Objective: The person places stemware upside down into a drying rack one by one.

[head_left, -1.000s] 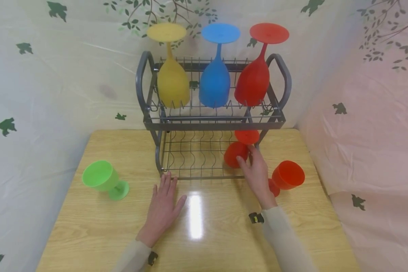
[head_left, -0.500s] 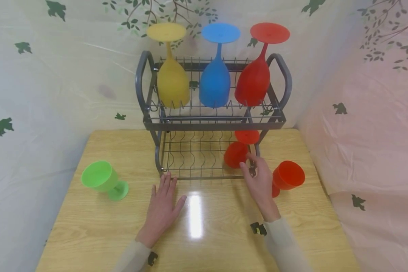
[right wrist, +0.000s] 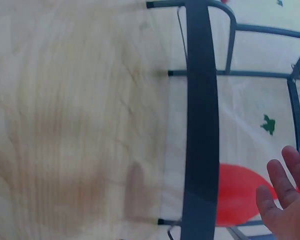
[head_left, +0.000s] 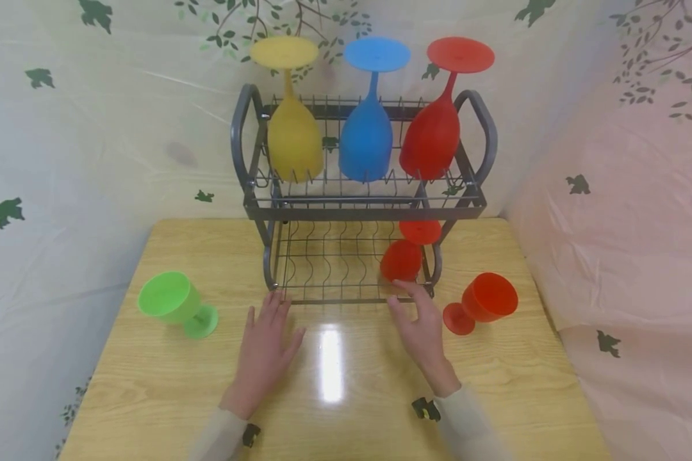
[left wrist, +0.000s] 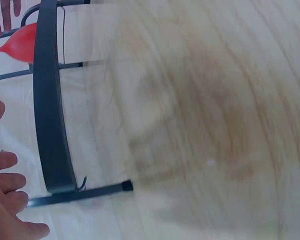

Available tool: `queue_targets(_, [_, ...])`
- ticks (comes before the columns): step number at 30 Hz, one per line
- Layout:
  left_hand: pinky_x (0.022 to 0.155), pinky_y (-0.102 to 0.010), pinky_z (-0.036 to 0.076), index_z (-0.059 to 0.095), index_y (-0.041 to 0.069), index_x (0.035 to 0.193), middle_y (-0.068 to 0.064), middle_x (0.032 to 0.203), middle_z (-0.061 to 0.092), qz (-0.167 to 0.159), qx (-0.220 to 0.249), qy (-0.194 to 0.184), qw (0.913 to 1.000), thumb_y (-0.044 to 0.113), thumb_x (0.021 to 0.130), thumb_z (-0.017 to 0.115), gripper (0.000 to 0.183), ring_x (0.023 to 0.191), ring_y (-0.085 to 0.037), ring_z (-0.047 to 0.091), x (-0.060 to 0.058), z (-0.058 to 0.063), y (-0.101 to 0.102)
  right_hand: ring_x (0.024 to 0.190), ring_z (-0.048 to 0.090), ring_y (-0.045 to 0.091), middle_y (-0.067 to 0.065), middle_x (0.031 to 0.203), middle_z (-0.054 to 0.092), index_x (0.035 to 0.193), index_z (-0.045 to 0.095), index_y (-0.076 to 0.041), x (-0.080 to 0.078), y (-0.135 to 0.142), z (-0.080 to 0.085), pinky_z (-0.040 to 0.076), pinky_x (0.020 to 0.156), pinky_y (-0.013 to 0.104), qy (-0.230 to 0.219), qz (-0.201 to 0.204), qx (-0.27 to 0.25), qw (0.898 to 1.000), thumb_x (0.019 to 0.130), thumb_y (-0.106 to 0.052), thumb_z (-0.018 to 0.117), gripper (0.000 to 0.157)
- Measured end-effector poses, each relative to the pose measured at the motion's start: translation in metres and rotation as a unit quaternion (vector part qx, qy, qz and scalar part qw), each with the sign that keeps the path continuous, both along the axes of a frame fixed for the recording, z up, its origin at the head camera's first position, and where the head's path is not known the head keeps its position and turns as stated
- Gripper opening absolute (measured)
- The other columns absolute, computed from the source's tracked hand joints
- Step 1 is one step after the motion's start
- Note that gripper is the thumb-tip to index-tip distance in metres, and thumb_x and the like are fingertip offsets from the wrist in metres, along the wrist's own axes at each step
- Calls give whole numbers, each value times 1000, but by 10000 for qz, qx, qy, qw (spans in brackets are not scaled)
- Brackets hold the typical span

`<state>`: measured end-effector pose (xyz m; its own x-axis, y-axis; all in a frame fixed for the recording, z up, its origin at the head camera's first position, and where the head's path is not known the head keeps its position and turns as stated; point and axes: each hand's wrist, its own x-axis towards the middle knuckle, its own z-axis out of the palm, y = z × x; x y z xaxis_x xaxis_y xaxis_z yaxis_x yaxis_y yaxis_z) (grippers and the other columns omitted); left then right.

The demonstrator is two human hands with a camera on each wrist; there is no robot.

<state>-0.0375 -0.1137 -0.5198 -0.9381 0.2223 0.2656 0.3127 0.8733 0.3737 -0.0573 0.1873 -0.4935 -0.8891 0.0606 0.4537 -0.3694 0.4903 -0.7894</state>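
My right hand (head_left: 423,333) hovers at the lower front edge of the two-tier dish rack (head_left: 364,214), holding nothing, its fingers apart. Just behind its fingertips, a red goblet (head_left: 402,261) leans upside down on the lower tier, its foot raised toward the back. In the right wrist view the fingers of the right hand (right wrist: 290,200) are spread beside this goblet. My left hand (head_left: 263,358) lies palm down near the rack's front left corner, fingertips by the front rail. Along the upper tier stand yellow (head_left: 295,139), blue (head_left: 366,142) and red (head_left: 430,139) goblets, upside down.
A green goblet (head_left: 170,299) lies tilted on the wooden table (head_left: 346,422) at left. Another red goblet (head_left: 489,298) lies tilted at right, close to the right hand. A leaf-patterned cloth (head_left: 628,256) hangs around the back and sides.
My right hand has let go of the red goblet on the lower tier and drawn back toward me. My left hand has slid slightly back and left.
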Motion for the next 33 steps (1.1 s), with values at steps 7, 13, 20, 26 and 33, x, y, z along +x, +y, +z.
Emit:
queue_targets(7, [111, -72, 34, 60, -6, 135, -27, 147, 53, -92, 418, 1348, 9900, 42, 104, 53, 58, 137, -52, 47, 0, 9, -22, 117, 65, 33, 12, 125, 72, 125, 69, 0, 5, -15, -9, 49, 105, 32, 280, 341, 143, 9989, 90, -4, 74, 35])
queue_targets(13, [106, -72, 40, 62, -7, 130, -28, 138, 60, 17, 514, 2222, 9736, 46, 109, 43, 60, 130, -53, 53, -1, 22, -43, 119, 64, 34, 16, 125, 71, 125, 68, 1, 9, -26, -12, 51, 101, 53, 251, 584, 300, 9975, 94, -13, 70, 34])
queue_targets(20, [103, -76, 39, 63, -7, 129, -27, 139, 60, 102, 355, 2601, 9649, 50, 106, 48, 63, 129, -54, 53, -4, 44, -68, 123, 63, 36, 19, 127, 70, 126, 67, 1, 11, -35, -13, 42, 111, 58, 179, 772, 283, 9965, 95, -14, 69, 34])
queue_targets(26, [102, -83, 33, 61, -6, 134, -30, 146, 53, 285, -51, 2375, 9710, 60, 104, 42, 75, 135, -58, 45, -10, 57, -91, 123, 64, 34, 13, 129, 70, 128, 67, -3, 11, -41, -14, 44, 111, 54, 328, 927, 299, 9947, 96, -15, 68, 34])
queue_targets(33, [109, -84, 18, 47, 4, 151, -31, 162, 30, 944, -426, 982, 9898, 77, 98, 36, 91, 147, -60, 23, -17, 71, -121, 122, 64, 34, 16, 129, 69, 126, 67, 0, 12, -44, -14, 52, 103, 54, 274, 972, 265, 9945, 96, -15, 68, 34])
